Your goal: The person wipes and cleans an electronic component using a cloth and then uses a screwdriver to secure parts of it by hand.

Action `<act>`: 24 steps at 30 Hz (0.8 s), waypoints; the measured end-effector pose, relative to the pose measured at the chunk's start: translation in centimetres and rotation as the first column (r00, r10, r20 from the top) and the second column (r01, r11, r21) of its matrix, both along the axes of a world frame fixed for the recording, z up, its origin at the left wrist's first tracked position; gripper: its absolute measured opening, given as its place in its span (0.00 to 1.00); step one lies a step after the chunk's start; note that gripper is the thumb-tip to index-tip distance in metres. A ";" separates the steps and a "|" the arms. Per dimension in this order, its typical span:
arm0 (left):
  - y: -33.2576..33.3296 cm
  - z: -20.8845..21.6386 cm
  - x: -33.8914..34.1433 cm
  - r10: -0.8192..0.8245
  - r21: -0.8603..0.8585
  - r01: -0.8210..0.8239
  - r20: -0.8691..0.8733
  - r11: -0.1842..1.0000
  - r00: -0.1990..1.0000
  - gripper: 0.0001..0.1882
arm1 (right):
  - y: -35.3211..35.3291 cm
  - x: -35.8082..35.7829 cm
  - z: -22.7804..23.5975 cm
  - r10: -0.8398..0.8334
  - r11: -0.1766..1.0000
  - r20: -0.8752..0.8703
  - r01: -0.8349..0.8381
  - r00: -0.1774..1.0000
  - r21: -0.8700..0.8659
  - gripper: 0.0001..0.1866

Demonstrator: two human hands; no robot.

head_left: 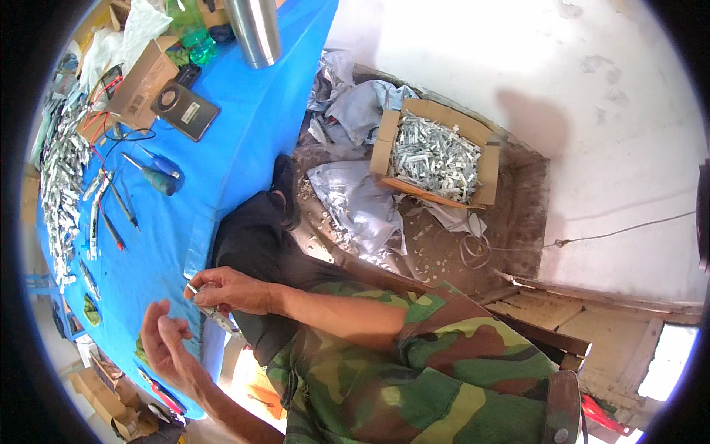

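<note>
My right hand (231,291) comes in from the camouflage sleeve and pinches a thin metal strip-like piece (219,319) near the front edge of the blue-covered table (251,140). Its exact kind I cannot make out. Close beside it, my left hand (168,342) is raised with bent fingers apart, holding nothing that I can see. Farther along the cloth lie a screwdriver (157,179) with a blue-green handle, a test probe (113,231) with a red end and a long metal strip (94,231).
A long heap of small metal pieces (61,181) covers the table's left side. Behind are a dark box-shaped device (186,111), a green bottle (194,35) and a steel flask (254,31). On the floor stand a cardboard box (484,172) of metal pieces and grey bags (362,203).
</note>
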State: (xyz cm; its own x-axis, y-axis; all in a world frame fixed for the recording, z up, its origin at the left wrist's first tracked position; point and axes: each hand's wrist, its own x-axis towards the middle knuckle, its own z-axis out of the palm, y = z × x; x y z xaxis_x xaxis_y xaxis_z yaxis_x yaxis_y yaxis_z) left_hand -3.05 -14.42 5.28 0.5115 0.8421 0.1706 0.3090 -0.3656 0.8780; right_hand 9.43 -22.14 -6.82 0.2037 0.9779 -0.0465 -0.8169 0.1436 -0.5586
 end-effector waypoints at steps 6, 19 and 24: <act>3.3 -3.7 -7.4 0.099 -0.106 -0.097 0.013 0.990 0.995 0.17 | 0.6 -0.5 -0.2 -0.058 0.998 0.148 0.062 0.987 -0.021 0.20; -0.6 -3.5 -4.9 0.059 -0.569 0.044 0.162 0.821 0.985 0.16 | -1.1 -1.0 3.3 0.044 0.989 0.294 0.001 0.955 -0.150 0.13; -0.8 -3.4 -5.1 0.102 -0.582 0.041 0.211 0.812 0.972 0.14 | -1.0 -1.7 3.1 0.061 0.988 0.276 -0.019 0.959 -0.153 0.15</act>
